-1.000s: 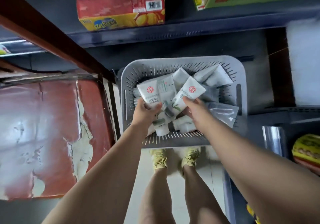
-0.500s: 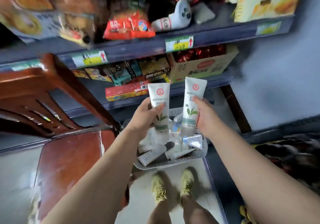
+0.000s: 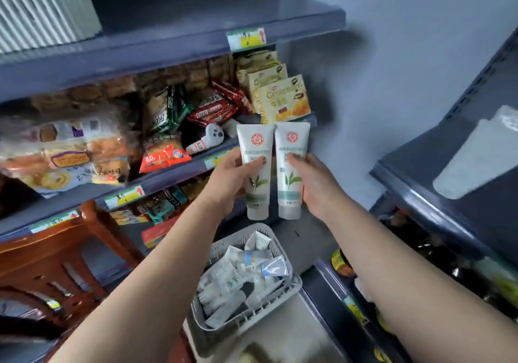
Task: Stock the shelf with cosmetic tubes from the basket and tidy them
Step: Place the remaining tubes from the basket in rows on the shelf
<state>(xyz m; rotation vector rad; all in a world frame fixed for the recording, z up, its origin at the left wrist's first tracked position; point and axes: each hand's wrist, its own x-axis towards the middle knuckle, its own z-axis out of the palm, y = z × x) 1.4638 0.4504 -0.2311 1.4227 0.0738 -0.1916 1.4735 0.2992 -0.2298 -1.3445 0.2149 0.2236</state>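
Observation:
Two white cosmetic tubes with a red round logo and a green leaf are held upright, caps down, side by side. My left hand (image 3: 231, 179) grips the left tube (image 3: 256, 172). My right hand (image 3: 315, 183) grips the right tube (image 3: 291, 169). Both hang in front of the dark blue shelf unit. Below them the grey slotted basket (image 3: 291, 288) holds several more white tubes (image 3: 238, 273) in a loose heap. The top shelf board (image 3: 173, 34) above looks bare.
The middle shelf (image 3: 173, 173) is crowded with snack bags, red packets, yellow cracker boxes (image 3: 283, 102) and a small white toy (image 3: 208, 140). A wooden chair (image 3: 56, 253) stands at the lower left. Another dark shelf unit (image 3: 437, 172) with goods runs along the right.
Both hands lifted one tube each out of the basket and raised them to shelf height. The view swung upward from the basket to the upper shelves.

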